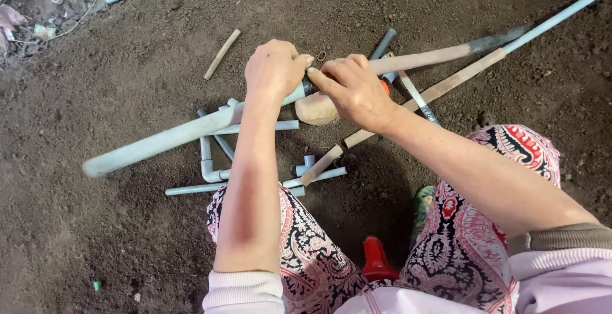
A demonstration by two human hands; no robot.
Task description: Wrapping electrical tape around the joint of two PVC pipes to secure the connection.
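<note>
Patterned trousers [306, 256], left hand [275, 68] gripping grey pipe [159, 142], right hand [354, 91] alongside

The light is soft and even, not very bright. Shadows on the dirt ground [115, 225] are faint. The far left corner looks darker. Everything looks sharp, with no glare.

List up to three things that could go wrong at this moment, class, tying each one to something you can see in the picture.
1. Both hands, the left hand and the right hand, grip the long grey pipe at one spot, so its free end could swing or sag.
2. Loose pipe pieces underfoot could roll or trip.
3. Soil may get into open pipe ends.
</note>
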